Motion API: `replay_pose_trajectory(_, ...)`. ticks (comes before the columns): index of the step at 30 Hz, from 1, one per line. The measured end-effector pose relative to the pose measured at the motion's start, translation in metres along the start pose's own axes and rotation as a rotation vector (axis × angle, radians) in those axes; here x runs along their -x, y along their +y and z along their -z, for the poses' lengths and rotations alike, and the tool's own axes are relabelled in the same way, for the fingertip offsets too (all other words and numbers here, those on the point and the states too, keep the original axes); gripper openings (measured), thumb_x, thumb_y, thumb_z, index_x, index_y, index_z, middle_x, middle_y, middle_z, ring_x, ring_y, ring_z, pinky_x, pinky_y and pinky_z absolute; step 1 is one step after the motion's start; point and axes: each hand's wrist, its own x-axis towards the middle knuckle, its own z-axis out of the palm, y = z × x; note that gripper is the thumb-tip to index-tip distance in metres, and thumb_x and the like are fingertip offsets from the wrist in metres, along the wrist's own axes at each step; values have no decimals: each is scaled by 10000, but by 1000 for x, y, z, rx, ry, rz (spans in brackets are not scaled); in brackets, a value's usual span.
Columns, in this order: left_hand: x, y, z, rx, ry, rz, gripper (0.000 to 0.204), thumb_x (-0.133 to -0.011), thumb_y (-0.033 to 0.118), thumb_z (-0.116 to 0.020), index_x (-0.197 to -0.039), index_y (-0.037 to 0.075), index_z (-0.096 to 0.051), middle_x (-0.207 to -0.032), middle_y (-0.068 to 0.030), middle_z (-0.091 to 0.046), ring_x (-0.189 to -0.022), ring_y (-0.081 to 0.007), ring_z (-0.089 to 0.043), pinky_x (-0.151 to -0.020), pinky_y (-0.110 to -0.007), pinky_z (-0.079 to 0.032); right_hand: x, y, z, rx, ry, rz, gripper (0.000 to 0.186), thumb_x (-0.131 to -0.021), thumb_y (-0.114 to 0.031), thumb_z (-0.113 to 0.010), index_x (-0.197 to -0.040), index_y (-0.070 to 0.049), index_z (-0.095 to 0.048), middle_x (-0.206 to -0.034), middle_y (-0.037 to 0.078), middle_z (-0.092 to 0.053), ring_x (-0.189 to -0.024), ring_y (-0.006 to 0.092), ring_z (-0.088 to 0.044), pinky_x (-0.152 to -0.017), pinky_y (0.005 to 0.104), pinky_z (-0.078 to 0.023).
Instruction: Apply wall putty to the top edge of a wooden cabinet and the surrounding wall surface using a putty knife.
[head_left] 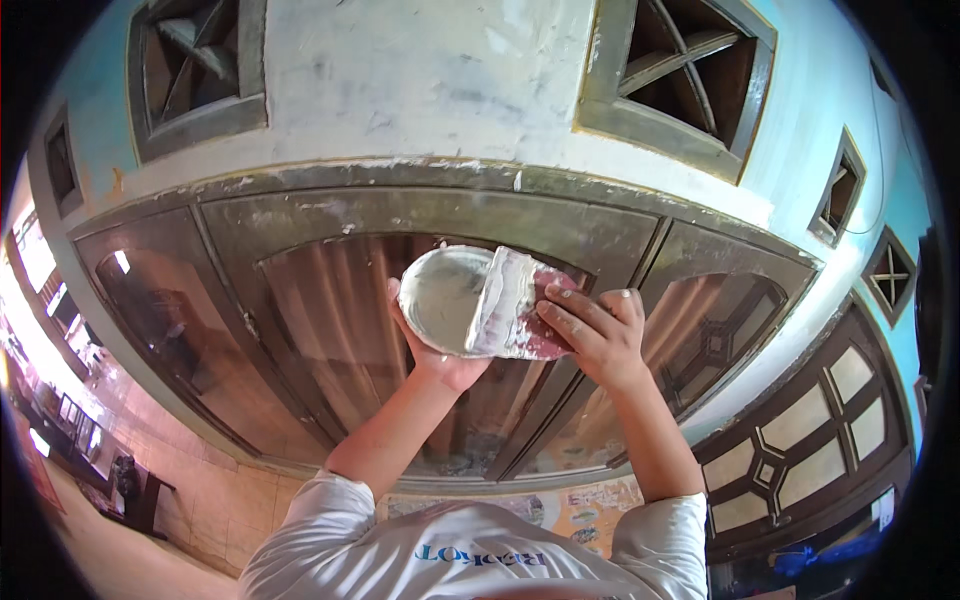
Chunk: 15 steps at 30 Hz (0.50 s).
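My left hand [442, 352] is raised and holds a round flat dish [440, 298] from beneath; the dish is smeared with pale grey putty. My right hand [597, 335] grips a wide scraper [512, 305] by its reddish handle. The scraper's putty-coated blade lies across the right side of the dish. Both hands are held up in front of the glass of an arched window [330, 300], close together and just below its grey frame [420, 190].
Above the arch, a patch of wall [420, 80] is coated with white filler. Lattice vents sit at upper left [195, 60] and upper right [685, 70] in a light-blue wall. A dark window with patterned panes [810, 440] stands at the right.
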Motion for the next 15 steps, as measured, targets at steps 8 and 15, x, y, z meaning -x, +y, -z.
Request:
replay_pose_trajectory(8, -14, -26, -9, -89, 59, -11, 869, -789, 833, -507, -1365, 183, -542, -1422, -66, -504, -1313, -329, -462, -1116, -548, -361, 1, 32, -9, -523, 66, -331, 248, -843, 16, -686, -1079, -36, -629, -960, 124, -671, -789, 251, -651, -640, 352, -520)
replay_pose_trajectory(15, -16, -33, -18, -120, 52, 23, 1019, -763, 826, -552, -1458, 91, -424, -1512, -209, -387, -1379, -503, -337, -1069, -783, -231, -94, 114, -28, -1237, 591, -723, 308, -979, -177, -635, -1194, -31, -471, -967, 88, -646, -775, 167, -661, -623, 317, -546)
